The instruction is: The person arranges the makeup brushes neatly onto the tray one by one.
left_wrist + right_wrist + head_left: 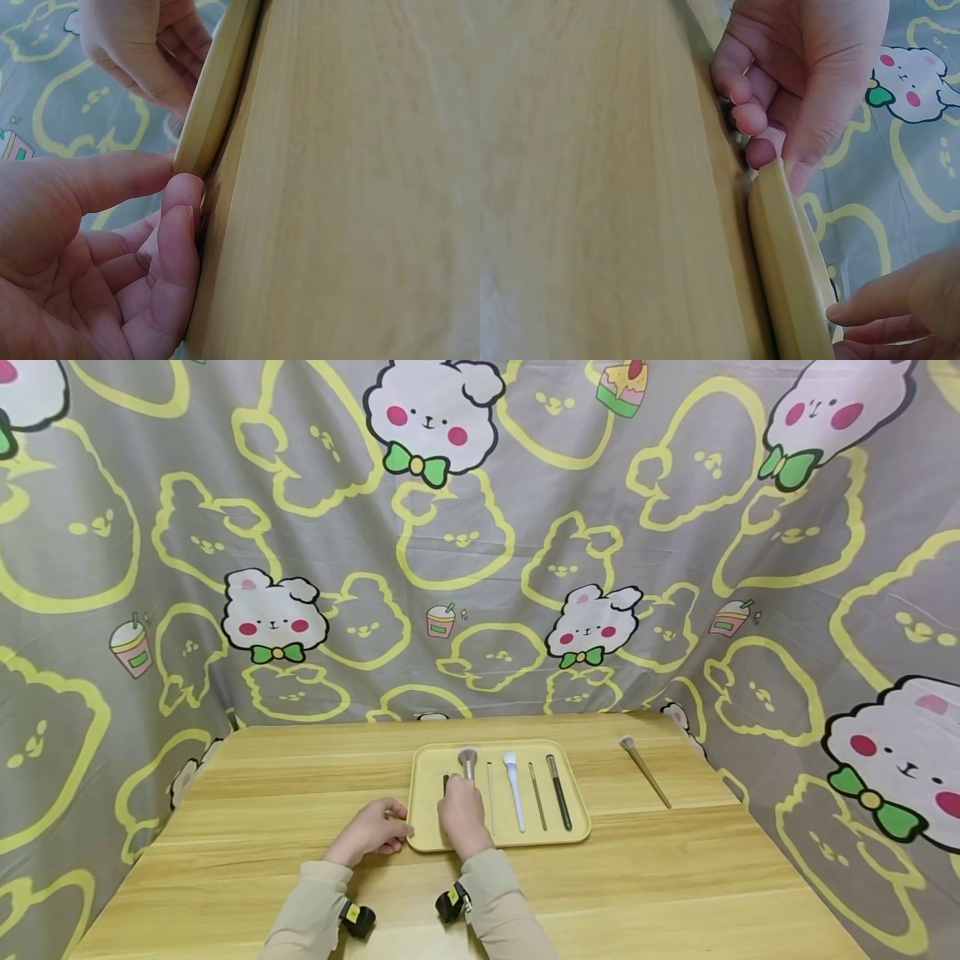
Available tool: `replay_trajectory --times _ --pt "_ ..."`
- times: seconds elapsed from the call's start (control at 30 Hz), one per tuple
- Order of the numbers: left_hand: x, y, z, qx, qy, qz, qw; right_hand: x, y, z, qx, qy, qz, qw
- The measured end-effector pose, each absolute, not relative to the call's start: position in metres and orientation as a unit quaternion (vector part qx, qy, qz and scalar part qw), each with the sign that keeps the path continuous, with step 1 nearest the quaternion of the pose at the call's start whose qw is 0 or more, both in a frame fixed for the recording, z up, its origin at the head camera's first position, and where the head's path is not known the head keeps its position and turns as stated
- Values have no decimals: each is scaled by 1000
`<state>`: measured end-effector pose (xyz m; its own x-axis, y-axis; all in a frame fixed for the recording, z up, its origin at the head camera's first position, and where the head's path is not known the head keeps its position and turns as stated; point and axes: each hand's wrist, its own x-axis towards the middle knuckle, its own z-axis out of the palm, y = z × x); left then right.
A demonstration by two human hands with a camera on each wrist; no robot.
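Observation:
On a pale yellow tray [430, 762] lies a row of makeup brushes. My left hand [372, 829] pinches the tray's near left edge between thumb and index finger, the other fingers curled beneath. Over the tray's left part, my right hand [462, 817] points down with its fingers bent around a makeup brush whose handle it mostly hides. A fluffy brush head [467, 757] shows just beyond that hand, and a short dark piece [446, 783] beside its fingers. Rightward lie a thin brush [491, 797], a white-blue brush [514, 789], a slim brown brush [537, 796] and a black brush [559, 793].
One more brush with a tan handle [647, 773] lies on the wooden table [675, 877], right of the tray. A grey curtain [480, 602] with cartoon rabbits hangs behind the table and at both sides. Each wrist wears a small black camera.

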<state>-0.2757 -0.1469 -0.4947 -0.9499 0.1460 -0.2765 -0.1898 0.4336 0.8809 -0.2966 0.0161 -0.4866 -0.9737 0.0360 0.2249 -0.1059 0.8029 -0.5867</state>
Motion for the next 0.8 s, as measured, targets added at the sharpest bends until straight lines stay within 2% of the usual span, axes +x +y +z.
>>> replay_trajectory --times 0.2,0.8 --pt "-275 -145 -496 -22 838 525 148 -297 19 -483 15 -943 316 107" --pt "-273 -143 -494 -22 839 525 145 -306 53 -472 32 -937 315 148"
